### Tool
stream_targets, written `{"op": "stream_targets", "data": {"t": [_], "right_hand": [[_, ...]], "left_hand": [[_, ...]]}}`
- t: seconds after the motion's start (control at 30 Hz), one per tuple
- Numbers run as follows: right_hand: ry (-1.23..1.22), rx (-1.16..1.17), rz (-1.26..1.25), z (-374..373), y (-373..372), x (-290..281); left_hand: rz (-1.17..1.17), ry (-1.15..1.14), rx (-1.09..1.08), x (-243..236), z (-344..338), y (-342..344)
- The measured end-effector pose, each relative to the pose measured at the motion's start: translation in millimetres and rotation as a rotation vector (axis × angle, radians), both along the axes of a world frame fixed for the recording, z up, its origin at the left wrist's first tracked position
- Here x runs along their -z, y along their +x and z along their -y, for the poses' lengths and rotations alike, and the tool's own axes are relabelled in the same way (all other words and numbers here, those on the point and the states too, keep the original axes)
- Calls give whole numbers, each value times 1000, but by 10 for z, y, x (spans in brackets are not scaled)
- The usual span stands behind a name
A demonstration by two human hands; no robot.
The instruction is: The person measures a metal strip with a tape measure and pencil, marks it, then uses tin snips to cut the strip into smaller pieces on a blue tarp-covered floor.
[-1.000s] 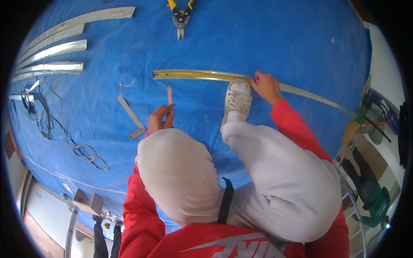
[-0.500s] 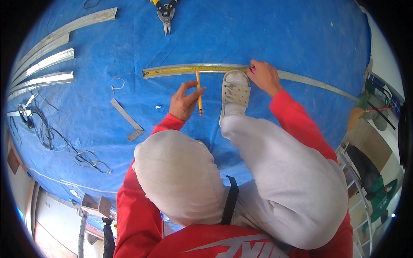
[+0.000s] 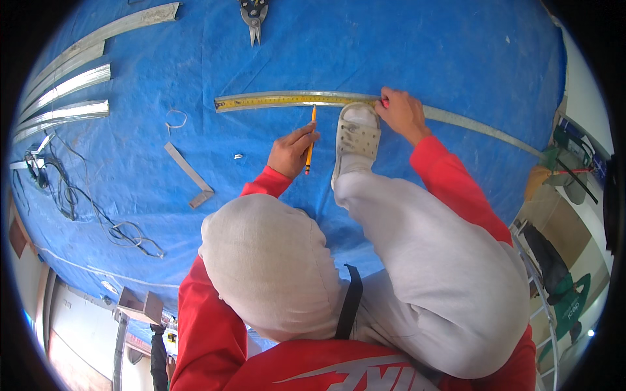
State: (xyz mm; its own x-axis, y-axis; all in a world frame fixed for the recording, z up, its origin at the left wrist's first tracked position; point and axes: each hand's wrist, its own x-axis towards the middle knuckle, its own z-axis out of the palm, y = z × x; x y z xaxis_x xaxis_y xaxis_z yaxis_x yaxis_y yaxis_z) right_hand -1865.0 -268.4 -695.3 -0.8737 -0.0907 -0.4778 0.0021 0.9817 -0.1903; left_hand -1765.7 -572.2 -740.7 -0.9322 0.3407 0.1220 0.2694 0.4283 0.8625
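Note:
My left hand (image 3: 293, 146) holds a yellow pencil (image 3: 311, 142), its tip at the near edge of a long metal strip (image 3: 456, 117) lying on the blue tarp. A yellow measuring tape (image 3: 274, 100) runs along the strip. My right hand (image 3: 401, 111) pinches the tape and strip just right of my sandalled foot (image 3: 358, 130), with a small pink-red thing showing at the fingers. Metal snips (image 3: 253, 23) lie beyond the strip, and a short bent metal piece (image 3: 186, 169) lies at left.
Several metal channels (image 3: 72, 86) and tangled cables (image 3: 65, 189) lie at left. A wooden box (image 3: 140, 303) is at lower left, with another person's dark leg (image 3: 158, 358) beside it. At right are a ladder (image 3: 541, 300), a person in green (image 3: 564, 306) and assorted tools (image 3: 574, 169).
My left hand has moved right and slightly up with the pencil, to the strip's edge. My right hand has shifted slightly up. The whole view has shifted a little.

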Motion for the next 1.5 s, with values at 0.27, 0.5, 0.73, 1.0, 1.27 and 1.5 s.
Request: {"op": "stream_targets", "data": {"t": [0.27,0.5,0.73,1.0,1.27,1.5], "right_hand": [[-10,-10,-13,-18,1,-1],[-26,-13,-29,-22,4,12],[-20,-20,-38,-20,5,26],[-24,-13,-20,-16,-8,20],[-22,-9,-20,-16,-15,22],[-24,-16,-14,-12,-26,15]], "left_hand": [[-32,-5,23,20,1,-38],[-25,-10,32,31,11,-47],[-31,-24,48,45,12,-50],[-46,-44,65,54,15,-50],[-34,-94,79,25,15,-41],[-45,-122,85,23,6,-42]]}}
